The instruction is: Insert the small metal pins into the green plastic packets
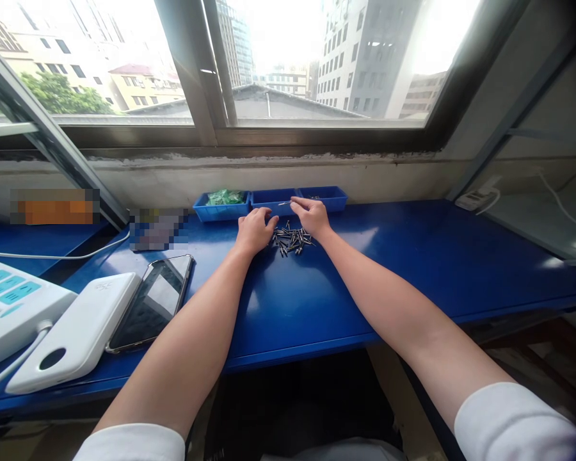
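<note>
While the right hand (312, 218) pinches a slim metal piece (285, 203) too small to identify, the left hand (255, 230) sits half curled beside a pile of metal pieces (292, 240) on the worktop (297, 301); I can't tell whether it grips anything. Beyond, the rightmost blue bin's (336, 203) contents are hard to make out.

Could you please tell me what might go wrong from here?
The slim piece is held only by the fingertips of the right hand, so it could slip and drop.

The left hand is right beside the loose pile of small metal parts; a nudge might scatter some across the tabletop.

The phone lies close to the left forearm, which might bump it.
</note>
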Available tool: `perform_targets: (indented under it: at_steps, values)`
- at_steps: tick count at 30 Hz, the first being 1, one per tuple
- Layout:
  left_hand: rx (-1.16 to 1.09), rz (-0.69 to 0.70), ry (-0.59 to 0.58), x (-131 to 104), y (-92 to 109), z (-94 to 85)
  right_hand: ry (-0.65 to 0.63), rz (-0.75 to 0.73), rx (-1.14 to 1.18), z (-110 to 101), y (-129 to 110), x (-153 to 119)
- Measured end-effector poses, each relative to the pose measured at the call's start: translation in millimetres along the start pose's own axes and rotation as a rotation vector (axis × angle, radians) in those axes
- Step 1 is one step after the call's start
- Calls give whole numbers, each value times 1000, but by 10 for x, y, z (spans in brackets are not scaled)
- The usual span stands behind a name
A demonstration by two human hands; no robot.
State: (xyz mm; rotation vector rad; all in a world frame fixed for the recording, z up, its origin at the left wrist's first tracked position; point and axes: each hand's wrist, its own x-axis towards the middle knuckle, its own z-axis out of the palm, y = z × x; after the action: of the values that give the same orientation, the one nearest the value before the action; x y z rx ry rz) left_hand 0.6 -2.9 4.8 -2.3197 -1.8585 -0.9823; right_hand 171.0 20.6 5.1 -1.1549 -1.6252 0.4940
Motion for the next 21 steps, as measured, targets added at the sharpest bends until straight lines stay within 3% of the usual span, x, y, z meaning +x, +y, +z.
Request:
perform_targets:
  at_steps: [4, 7, 12, 21]
  values:
    - [43, -37, -47, 5, -30, 15, 129, 72, -400, -111, 29, 21]
    - [58, -39, -83, 3, -40, 21, 70, 141, -570, -146, 93, 17]
    - [74, -51, -119, 6, -47, 33, -42, 184, -651, -111, 190, 18]
    - [122, 31, -298, -31, -59, 79, -85, -53, -619, -7, 117, -45]
